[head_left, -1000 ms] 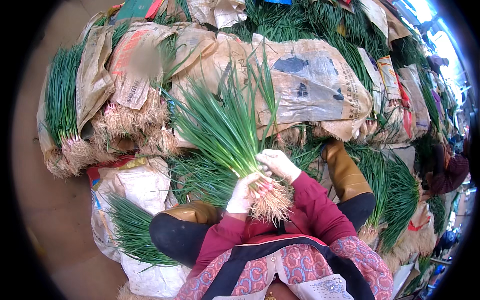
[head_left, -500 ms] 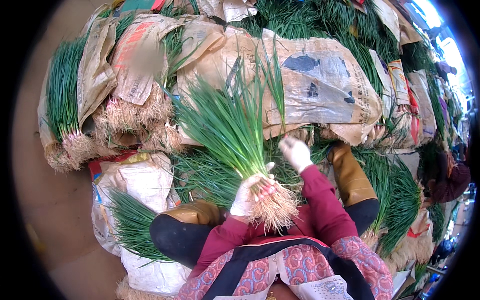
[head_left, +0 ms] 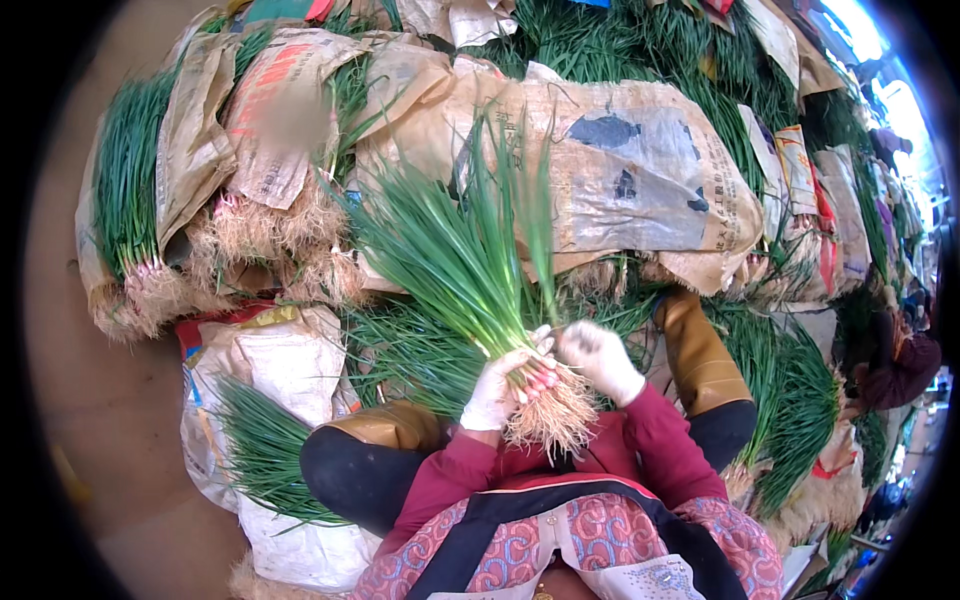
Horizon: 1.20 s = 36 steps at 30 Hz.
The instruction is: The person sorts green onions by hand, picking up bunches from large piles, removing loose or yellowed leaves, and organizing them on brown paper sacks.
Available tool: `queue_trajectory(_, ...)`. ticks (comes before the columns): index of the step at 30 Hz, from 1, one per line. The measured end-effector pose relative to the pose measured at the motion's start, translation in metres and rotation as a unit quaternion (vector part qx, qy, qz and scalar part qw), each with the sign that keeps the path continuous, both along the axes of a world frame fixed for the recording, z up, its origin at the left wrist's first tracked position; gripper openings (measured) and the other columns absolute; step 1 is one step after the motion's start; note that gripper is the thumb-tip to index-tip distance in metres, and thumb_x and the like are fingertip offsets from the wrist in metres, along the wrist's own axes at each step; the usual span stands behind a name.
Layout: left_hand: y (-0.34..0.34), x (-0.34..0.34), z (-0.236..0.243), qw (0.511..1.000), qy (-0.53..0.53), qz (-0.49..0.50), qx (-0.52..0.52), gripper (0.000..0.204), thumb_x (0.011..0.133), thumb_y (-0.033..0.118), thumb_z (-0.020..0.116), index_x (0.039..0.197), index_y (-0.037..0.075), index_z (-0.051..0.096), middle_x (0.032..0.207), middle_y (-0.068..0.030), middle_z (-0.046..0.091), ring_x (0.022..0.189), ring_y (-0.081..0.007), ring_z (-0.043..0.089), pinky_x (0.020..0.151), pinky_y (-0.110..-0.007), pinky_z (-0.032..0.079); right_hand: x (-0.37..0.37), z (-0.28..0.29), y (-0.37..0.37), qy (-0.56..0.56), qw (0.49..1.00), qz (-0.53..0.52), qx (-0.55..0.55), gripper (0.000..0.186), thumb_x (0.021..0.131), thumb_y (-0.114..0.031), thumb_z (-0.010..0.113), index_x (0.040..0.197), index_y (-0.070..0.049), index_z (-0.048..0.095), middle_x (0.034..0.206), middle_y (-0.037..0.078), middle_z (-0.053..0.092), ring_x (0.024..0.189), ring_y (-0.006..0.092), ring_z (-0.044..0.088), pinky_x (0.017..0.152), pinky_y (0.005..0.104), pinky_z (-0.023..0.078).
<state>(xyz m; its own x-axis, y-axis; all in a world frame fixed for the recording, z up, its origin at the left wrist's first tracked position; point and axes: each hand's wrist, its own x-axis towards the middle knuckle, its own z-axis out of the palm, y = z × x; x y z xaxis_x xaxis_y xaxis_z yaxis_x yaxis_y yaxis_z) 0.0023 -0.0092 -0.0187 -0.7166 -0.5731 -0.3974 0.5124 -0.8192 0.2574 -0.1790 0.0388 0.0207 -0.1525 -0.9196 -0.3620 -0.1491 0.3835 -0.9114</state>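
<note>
My left hand [head_left: 492, 390], in a white glove, is closed around a thick bunch of spring onions [head_left: 465, 265] just above their pinkish bulbs. Long green leaves fan up and to the left, and pale stringy roots [head_left: 552, 412] hang below the fist. My right hand [head_left: 605, 362], gloved as well, pinches a few thin spring onion stalks [head_left: 537, 235] close to the bunch's right side. Their leaves are smeared by motion, and their lower ends are hidden by the fingers. Loose spring onions [head_left: 415, 350] lie behind the bunch.
Woven sacks [head_left: 640, 190] cover rows of spring onions ahead. More bundles stand at the left [head_left: 130, 190] and right [head_left: 800, 400]. A white sack [head_left: 290, 360] lies by my left knee, with leaves [head_left: 265, 450] on it. Another person [head_left: 905, 365] is at the far right.
My right hand has come in toward my left hand and slightly down, bringing the thin stalks leftward against the bunch. My left hand has barely moved.
</note>
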Motion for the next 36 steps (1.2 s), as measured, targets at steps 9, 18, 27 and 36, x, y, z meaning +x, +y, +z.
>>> queue_trajectory(9, 0.005, -0.001, 0.013, 0.997, -0.047, -0.040, -0.042, 0.034, 0.087, 0.014, 0.049, 0.115, -0.006, 0.049, 0.091, -0.0180, 0.064, 0.073, -0.0253, 0.065, 0.058, -0.028, 0.055, 0.019, -0.006, -0.042, -0.215, 0.971, -0.059, 0.083, 0.012, 0.089, -0.013, 0.055, 0.084, -0.002, 0.057, 0.065, 0.002, 0.054, 0.051, 0.0083, 0.048, 0.047, 0.0194, 0.039)
queue_trajectory(18, 0.007, -0.004, 0.007, 0.999, -0.026, -0.022, -0.042, 0.034, 0.084, 0.014, 0.054, 0.111, -0.007, 0.050, 0.088, -0.0196, 0.064, 0.072, -0.0247, 0.066, 0.057, -0.027, 0.054, 0.020, -0.024, -0.023, -0.326, 0.935, -0.111, 0.085, 0.018, 0.089, -0.019, 0.056, 0.083, -0.002, 0.056, 0.067, 0.003, 0.053, 0.051, 0.0093, 0.048, 0.047, 0.0213, 0.039)
queue_trajectory(27, 0.020, 0.001, -0.009, 0.998, -0.003, -0.031, -0.048, 0.031, 0.084, 0.012, 0.053, 0.109, -0.006, 0.052, 0.089, -0.0200, 0.065, 0.072, -0.0263, 0.066, 0.055, -0.028, 0.054, 0.010, -0.072, 0.006, -0.280, 0.954, -0.093, 0.043, 0.009, 0.087, -0.009, 0.055, 0.084, -0.001, 0.057, 0.070, 0.006, 0.056, 0.056, 0.0134, 0.052, 0.051, 0.0256, 0.044)
queue_trajectory(36, 0.015, -0.002, -0.011, 0.997, 0.060, -0.019, -0.051, 0.041, 0.084, 0.015, 0.053, 0.119, -0.007, 0.048, 0.089, -0.0151, 0.065, 0.071, -0.0205, 0.065, 0.056, -0.023, 0.052, 0.008, -0.036, 0.020, -0.127, 0.987, -0.069, 0.072, 0.023, 0.085, -0.011, 0.062, 0.102, 0.003, 0.055, 0.086, 0.007, 0.062, 0.069, 0.0107, 0.057, 0.062, 0.0242, 0.048)
